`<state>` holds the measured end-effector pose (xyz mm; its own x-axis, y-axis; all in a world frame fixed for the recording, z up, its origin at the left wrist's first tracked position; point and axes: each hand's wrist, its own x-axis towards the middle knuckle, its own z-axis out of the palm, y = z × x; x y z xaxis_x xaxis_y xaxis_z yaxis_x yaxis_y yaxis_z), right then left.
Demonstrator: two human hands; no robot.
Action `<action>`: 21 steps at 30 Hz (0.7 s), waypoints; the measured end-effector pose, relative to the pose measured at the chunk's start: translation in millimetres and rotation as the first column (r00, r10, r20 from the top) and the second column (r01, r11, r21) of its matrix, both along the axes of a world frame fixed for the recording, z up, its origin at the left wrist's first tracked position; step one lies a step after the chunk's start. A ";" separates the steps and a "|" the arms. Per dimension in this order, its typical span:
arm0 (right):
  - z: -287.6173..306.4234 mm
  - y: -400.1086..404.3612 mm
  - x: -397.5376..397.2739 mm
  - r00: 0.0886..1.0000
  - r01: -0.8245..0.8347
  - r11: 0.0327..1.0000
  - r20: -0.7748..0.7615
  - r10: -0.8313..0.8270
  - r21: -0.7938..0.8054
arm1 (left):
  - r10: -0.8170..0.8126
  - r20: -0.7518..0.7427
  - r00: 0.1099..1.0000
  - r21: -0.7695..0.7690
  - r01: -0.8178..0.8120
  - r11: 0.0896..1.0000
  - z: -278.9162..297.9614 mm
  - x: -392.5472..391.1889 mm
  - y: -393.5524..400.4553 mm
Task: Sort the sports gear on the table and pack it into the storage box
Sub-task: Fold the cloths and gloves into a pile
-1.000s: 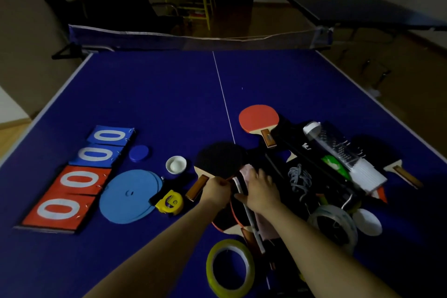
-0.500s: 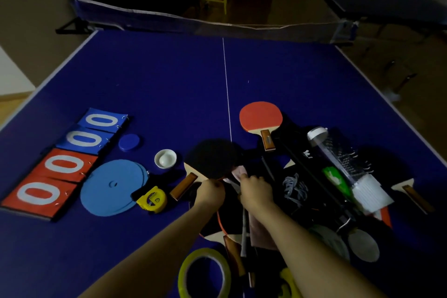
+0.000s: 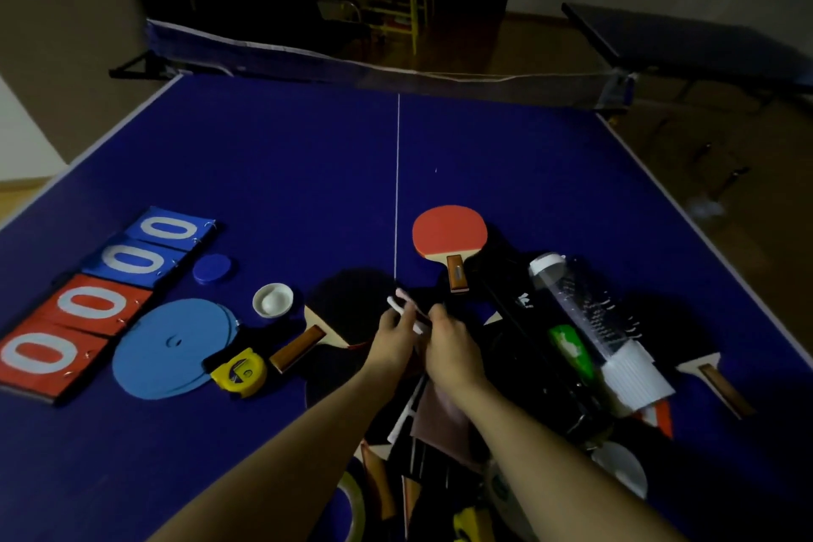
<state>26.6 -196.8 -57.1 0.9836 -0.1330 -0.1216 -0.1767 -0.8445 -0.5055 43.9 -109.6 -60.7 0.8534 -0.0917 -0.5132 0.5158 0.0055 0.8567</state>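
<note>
My left hand (image 3: 393, 339) and my right hand (image 3: 453, 343) meet over the gear pile and together grip a thin white-edged flat item (image 3: 402, 307) lifted above a black paddle (image 3: 352, 304). A red paddle (image 3: 448, 233) lies beyond them. To the right sit a black bag (image 3: 523, 321), a clear bottle (image 3: 576, 299), a green item (image 3: 569, 348) and another paddle (image 3: 712, 378). What the flat item is stays unclear in the dim light.
On the blue table (image 3: 286, 172) at left lie score cards (image 3: 101, 290), blue discs (image 3: 171, 348), a blue cap (image 3: 212, 268), a white cup (image 3: 272, 299) and a yellow tape measure (image 3: 239, 374). A tape roll (image 3: 354, 506) sits at the near edge; the net (image 3: 396, 75) spans the far end.
Both hands have risen and moved away from me, lifting the white-edged flat item off the pile. The head camera has tilted and shifted, so the table items sit lower in view.
</note>
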 end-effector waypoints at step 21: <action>79.7 71.6 15.3 0.994 -0.049 0.630 0.098 -0.044 0.775 | 0.202 0.157 0.967 -0.181 -0.173 0.968 85.3 0.6 95.2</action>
<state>41.9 -125.2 22.6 0.9961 -0.0329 -0.0824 -0.0861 -0.1329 -0.9874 44.5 -14.4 24.6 0.9374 0.0080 -0.3481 0.3365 0.2362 0.9116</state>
